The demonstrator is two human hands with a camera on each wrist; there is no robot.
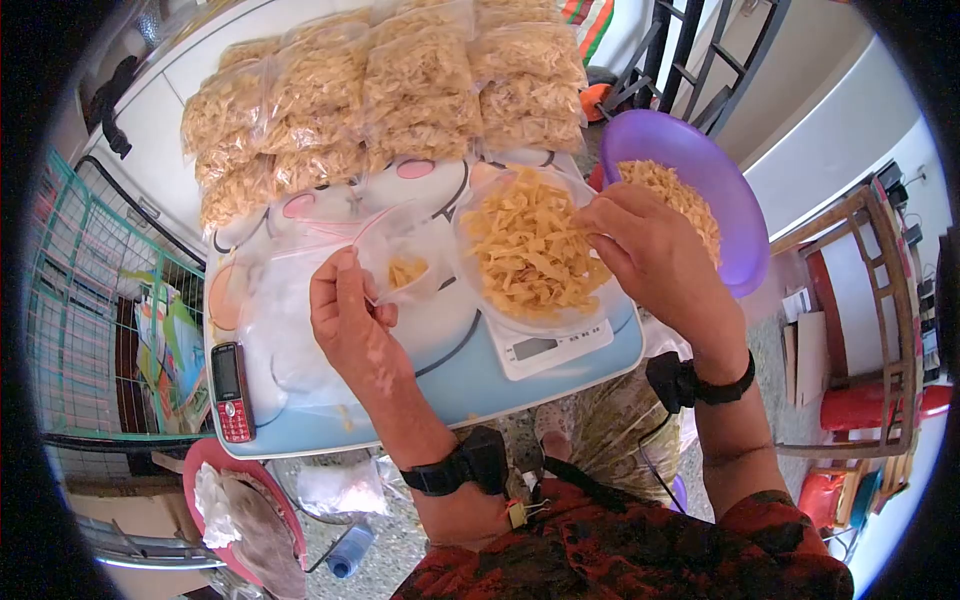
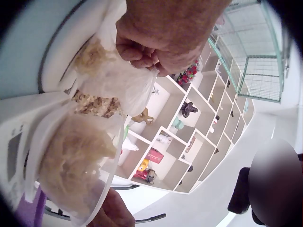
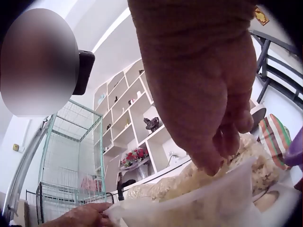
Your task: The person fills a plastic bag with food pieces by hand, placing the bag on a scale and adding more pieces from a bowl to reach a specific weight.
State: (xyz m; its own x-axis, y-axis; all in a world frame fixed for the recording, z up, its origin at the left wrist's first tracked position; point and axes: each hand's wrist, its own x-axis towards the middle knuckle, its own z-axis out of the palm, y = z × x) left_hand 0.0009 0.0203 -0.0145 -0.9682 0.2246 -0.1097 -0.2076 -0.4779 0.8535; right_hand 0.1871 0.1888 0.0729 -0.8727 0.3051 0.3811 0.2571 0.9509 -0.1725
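A clear plastic bag (image 1: 410,255) with a few yellowish dried strips (image 1: 406,271) in it is pinched at its edge by my left hand (image 1: 362,325); the left wrist view shows the same hand (image 2: 165,35) with fingers curled on the film. Right of the bag, a translucent bowl (image 2: 111,182) heaped with dried strips (image 1: 530,245) rests on a white scale (image 1: 550,347). My right hand (image 1: 665,265) is over the bowl's right side, its fingertips pinching at the strips; the right wrist view shows this hand (image 3: 203,85) reaching down over the rim.
Filled bags (image 1: 370,90) are stacked along the far side of the table (image 1: 400,400). A purple basin (image 1: 735,220) holding more strips is at the right. A red phone (image 1: 232,395) lies at the left corner, with a green wire cage (image 1: 110,310) beyond it.
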